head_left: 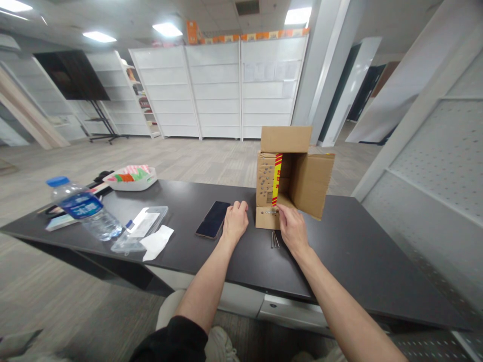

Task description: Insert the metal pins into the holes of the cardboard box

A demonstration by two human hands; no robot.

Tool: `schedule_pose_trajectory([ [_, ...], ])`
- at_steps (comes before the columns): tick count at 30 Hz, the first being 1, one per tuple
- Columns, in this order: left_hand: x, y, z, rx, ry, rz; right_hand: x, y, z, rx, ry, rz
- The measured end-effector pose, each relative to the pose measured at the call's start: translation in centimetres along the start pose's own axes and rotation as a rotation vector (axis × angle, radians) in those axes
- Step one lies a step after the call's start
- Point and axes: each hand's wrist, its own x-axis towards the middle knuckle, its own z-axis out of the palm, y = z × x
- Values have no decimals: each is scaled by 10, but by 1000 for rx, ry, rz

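Nearest us, a few thin nails lie loose on the dark table, just beside our right hand. That hand's fingertips pinch something tiny, probably a nail, at the front lower edge of the cardboard box. Our left hand rests loosely curled, holding nothing. The box looks light and tippy, so we'd brace its side wall.

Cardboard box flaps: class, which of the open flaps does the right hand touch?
The bottom flap, lying flat on the table and studded with small pins. The right hand pinches at it; the top flap and side flap stand untouched.
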Motion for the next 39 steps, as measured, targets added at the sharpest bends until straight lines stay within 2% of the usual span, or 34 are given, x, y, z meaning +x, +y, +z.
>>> schedule_pose_trajectory([
  [10,0,0,2,-6,8,-2,-1,2,1,-36,-46,-38],
  [20,0,-1,1,-30,-1,-6,-2,2,3,-193,-103,28],
  [31,0,1,-2,-20,-18,-17,-1,-4,-2,-141,-24,52],
  [39,0,1,-1,-29,-16,-20,-3,-4,-3,-125,-50,65],
])
